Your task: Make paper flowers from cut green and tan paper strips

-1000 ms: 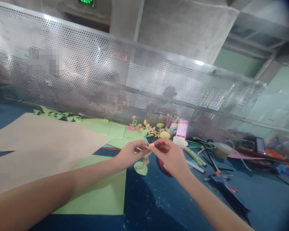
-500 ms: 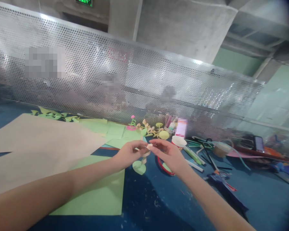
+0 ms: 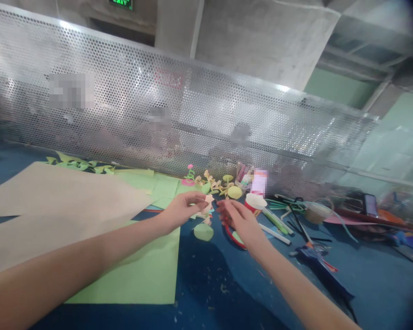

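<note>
My left hand is closed in a pinch on a small peach paper curl, held over the table. Below the curl sits a light green paper disc, which looks joined to it by a peach strip. Just right of the curl is my right hand, apart from it; its fingers are loosely bent, slightly blurred, and show nothing between them. A red ring-shaped roll lies under the right hand, partly hidden by it.
Light green paper and large beige sheets cover the left side. Behind stand small paper flowers and a paper cup. A blue glue gun lies right, near pipe cleaners. A perforated metal screen borders the table.
My right hand has let go of the peach paper curl and moved slightly right. My left hand keeps the curl, and the green disc beneath has shifted up and tilted.
</note>
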`<act>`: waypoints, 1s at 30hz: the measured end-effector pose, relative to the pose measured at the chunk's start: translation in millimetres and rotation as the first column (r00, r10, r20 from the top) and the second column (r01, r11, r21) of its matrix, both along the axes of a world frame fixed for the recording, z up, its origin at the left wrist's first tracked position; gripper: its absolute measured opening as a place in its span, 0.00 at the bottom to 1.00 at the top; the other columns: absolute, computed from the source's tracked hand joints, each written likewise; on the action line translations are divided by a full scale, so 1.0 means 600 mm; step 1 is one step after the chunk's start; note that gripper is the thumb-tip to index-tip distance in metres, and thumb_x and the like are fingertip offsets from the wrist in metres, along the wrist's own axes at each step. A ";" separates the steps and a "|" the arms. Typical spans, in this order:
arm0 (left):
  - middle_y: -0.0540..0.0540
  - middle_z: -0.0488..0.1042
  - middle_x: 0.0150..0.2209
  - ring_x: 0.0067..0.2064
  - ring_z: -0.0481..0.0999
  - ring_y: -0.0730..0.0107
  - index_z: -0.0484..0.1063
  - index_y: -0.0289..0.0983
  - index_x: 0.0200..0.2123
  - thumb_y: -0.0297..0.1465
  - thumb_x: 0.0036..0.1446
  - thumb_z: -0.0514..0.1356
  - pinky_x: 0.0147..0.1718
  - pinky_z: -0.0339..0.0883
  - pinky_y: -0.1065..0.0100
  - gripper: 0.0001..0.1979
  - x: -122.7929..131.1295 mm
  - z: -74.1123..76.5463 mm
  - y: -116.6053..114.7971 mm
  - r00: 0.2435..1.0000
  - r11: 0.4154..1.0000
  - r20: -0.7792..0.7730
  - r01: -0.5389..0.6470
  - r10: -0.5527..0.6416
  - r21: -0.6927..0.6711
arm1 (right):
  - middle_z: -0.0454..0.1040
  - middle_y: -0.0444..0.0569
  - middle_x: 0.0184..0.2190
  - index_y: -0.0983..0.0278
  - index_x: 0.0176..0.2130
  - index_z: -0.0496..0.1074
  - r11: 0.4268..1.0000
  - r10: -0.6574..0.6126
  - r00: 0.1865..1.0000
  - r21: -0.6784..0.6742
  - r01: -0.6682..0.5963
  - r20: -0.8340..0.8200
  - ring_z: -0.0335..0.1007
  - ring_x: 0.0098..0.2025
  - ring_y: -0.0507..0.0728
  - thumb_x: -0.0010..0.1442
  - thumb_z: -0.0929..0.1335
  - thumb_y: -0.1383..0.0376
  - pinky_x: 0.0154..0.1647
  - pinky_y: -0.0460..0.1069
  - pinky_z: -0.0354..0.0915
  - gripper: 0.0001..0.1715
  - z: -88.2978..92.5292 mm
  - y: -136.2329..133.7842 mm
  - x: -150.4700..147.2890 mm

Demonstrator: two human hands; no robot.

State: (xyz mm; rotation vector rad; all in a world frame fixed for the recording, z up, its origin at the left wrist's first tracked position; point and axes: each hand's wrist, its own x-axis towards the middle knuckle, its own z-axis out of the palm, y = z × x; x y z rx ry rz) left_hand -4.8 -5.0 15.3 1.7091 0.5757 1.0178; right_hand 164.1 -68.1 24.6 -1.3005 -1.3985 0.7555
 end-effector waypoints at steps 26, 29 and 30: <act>0.45 0.74 0.31 0.33 0.71 0.68 0.69 0.35 0.37 0.41 0.56 0.47 0.32 0.66 0.68 0.18 -0.011 -0.063 0.041 0.954 0.971 -0.186 -0.223 0.235 0.082 | 0.71 0.45 0.24 0.64 0.29 0.68 0.997 -0.061 0.824 -0.007 0.079 0.563 0.67 0.26 0.52 0.50 0.63 0.67 0.29 0.46 0.63 0.05 -0.067 -0.001 -0.011; 0.47 0.73 0.30 0.32 0.71 0.68 0.69 0.38 0.36 0.39 0.57 0.45 0.30 0.64 0.69 0.17 -0.014 -0.064 0.036 0.928 0.946 -0.229 -0.250 0.295 0.205 | 0.71 0.45 0.25 0.64 0.29 0.70 0.995 -0.094 0.797 0.046 0.084 0.597 0.67 0.26 0.52 0.51 0.63 0.68 0.30 0.46 0.62 0.06 -0.069 -0.005 -0.015; 0.48 0.73 0.30 0.32 0.71 0.68 0.69 0.38 0.35 0.39 0.57 0.45 0.30 0.64 0.70 0.16 -0.015 -0.064 0.034 0.922 0.939 -0.240 -0.249 0.304 0.236 | 0.70 0.45 0.25 0.64 0.29 0.70 0.994 -0.107 0.781 0.076 0.077 0.615 0.66 0.26 0.52 0.51 0.63 0.68 0.30 0.46 0.62 0.06 -0.070 -0.007 -0.016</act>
